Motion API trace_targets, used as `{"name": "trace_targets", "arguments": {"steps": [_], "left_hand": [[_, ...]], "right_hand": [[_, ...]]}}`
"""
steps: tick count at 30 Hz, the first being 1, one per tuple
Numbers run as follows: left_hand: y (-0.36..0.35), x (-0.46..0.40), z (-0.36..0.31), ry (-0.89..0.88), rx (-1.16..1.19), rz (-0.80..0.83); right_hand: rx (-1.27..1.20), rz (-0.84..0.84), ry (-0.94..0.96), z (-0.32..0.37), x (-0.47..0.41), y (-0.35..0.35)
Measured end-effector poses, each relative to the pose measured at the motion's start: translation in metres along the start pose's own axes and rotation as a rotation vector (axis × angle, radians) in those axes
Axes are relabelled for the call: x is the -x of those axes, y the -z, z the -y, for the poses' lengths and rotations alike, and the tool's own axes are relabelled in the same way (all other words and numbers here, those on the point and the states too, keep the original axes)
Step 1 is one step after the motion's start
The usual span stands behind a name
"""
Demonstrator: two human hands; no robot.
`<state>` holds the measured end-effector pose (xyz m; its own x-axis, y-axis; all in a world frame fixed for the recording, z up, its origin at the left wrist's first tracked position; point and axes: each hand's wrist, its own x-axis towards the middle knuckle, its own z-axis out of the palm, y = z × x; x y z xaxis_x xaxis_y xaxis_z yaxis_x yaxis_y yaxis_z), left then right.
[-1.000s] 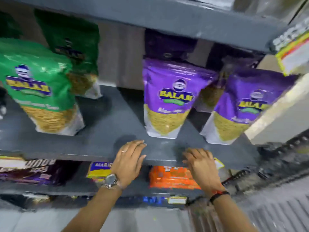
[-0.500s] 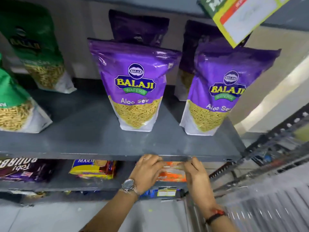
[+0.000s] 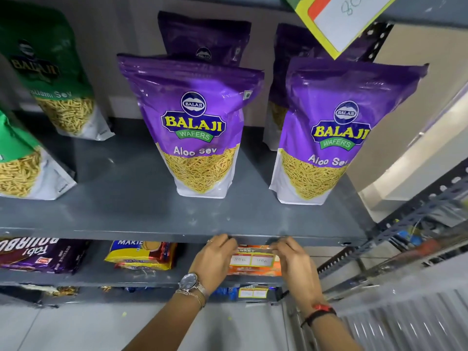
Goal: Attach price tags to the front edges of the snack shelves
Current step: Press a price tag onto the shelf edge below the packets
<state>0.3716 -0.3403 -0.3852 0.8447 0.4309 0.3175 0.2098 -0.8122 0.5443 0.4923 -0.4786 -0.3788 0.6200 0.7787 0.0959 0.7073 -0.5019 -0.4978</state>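
Observation:
A small price tag with two white boxes hangs at the front edge of the grey shelf. My left hand pinches its left end and my right hand pinches its right end, both pressed up against the shelf lip. Purple Aloo Sev bags stand on the shelf just above the tag. Another tag sits on the lower shelf edge, and a large yellow-bordered tag hangs from the shelf above.
Green sev bags stand at the left. Biscuit packs and an orange pack lie on the shelf below. A perforated metal upright and corrugated sheet are at the right.
My hands slid down from the shelf top to its front lip, and now hold the tag stretched between them. The view has moved closer to the purple bags.

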Motion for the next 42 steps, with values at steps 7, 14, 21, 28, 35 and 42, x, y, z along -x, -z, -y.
{"name": "trace_targets", "arguments": {"steps": [7,14,21,28,35,42], "left_hand": [[-0.004,-0.003,-0.005,0.029,-0.054,-0.05],[0.0,-0.007,-0.008,0.042,-0.017,-0.113],[-0.002,-0.011,-0.009,0.04,-0.005,-0.115],[-0.004,-0.023,0.002,0.201,0.032,-0.077],[0.03,-0.03,-0.012,0.171,-0.02,-0.078],[0.157,-0.067,-0.083,-0.302,-0.171,-0.66]], "right_hand": [[0.035,-0.053,-0.008,0.002,-0.004,0.0],[-0.024,-0.1,0.024,0.001,-0.01,0.008],[-0.102,-0.141,-0.013,0.003,-0.015,0.01],[0.0,-0.14,-0.117,0.013,-0.02,0.012],[0.102,-0.132,-0.002,0.026,-0.021,0.059],[-0.041,-0.87,0.485,0.113,-0.026,0.196]]}}
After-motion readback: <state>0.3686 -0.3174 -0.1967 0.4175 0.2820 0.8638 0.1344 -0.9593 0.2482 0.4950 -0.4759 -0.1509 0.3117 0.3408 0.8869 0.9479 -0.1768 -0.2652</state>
